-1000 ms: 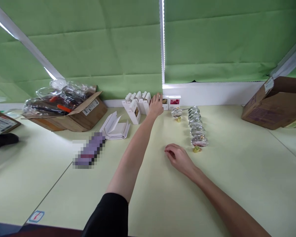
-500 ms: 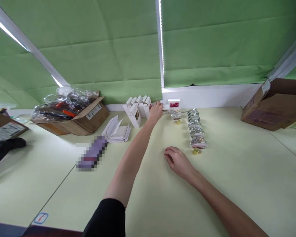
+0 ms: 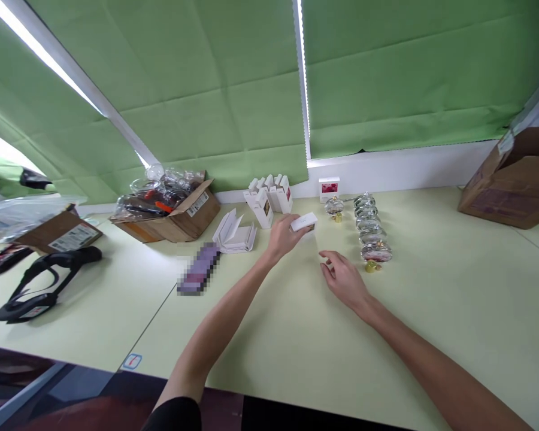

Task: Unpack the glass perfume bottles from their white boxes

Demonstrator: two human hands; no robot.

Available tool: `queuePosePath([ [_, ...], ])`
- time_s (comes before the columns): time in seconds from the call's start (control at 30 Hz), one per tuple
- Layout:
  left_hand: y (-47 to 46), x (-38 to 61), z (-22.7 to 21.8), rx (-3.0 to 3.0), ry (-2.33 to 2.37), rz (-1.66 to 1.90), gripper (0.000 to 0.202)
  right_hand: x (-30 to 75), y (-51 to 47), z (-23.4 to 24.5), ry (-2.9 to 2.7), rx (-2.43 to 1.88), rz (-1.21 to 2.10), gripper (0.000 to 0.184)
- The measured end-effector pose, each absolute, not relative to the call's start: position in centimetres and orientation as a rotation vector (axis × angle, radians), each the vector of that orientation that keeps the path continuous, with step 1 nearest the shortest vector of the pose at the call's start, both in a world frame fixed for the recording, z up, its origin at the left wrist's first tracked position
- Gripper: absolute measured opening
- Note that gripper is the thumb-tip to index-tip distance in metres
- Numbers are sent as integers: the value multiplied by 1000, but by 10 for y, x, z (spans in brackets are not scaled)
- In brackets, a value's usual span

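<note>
My left hand [image 3: 282,238] is closed around a small white carton [image 3: 302,223], held tilted above the table. To its right, my right hand [image 3: 345,280] hovers with fingers apart and nothing in them. Beyond it runs a front-to-back row of clear glass bottles [image 3: 371,228], apparently perfume bottles. Gold caps [image 3: 371,266] lie at the row's near end. A single bottle [image 3: 333,206] stands left of the row. Behind that one, a white box with a red picture [image 3: 329,188] leans near the wall. Several upright white cartons [image 3: 264,206] stand beyond my left hand.
Flattened white cartons [image 3: 236,237] lie left of my left arm, beside a blurred purple item [image 3: 199,269]. A cardboard box of plastic-wrapped goods [image 3: 170,221] is at back left, with a black strap-like device [image 3: 49,281] nearer. Another cardboard box [image 3: 507,182] sits at far right.
My left hand has come back from near the wall with a white carton. The fingers of my right hand have spread, and the view has turned left.
</note>
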State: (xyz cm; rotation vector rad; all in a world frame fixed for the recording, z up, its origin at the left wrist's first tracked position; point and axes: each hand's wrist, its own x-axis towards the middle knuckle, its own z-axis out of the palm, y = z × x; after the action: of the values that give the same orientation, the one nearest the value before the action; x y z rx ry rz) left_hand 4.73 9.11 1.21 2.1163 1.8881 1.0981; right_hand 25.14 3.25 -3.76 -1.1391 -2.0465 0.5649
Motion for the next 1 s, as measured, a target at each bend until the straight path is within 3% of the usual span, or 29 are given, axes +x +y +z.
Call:
queuePosePath([
  [0.2, 22, 47, 6, 1820, 1624, 1133, 47, 253, 28, -26, -1878, -1095, 723, 51],
  [0.4, 0, 40, -6, 1936, 1295, 1008, 69, 248, 18, -15, -1924, -927, 969, 44],
  [0.6, -8, 38, -22, 2082, 1076, 873, 87, 252, 20, -11, -1982, -931, 1100, 50],
  [0.87, -17, 45, -10, 1901, 1128, 1036, 85, 251, 20, -2, -1897, -1027, 1427, 57],
  [1.0, -26, 55, -3, 1993, 1482, 1080, 81, 251, 14, 14, -1820, -944, 1619, 45],
])
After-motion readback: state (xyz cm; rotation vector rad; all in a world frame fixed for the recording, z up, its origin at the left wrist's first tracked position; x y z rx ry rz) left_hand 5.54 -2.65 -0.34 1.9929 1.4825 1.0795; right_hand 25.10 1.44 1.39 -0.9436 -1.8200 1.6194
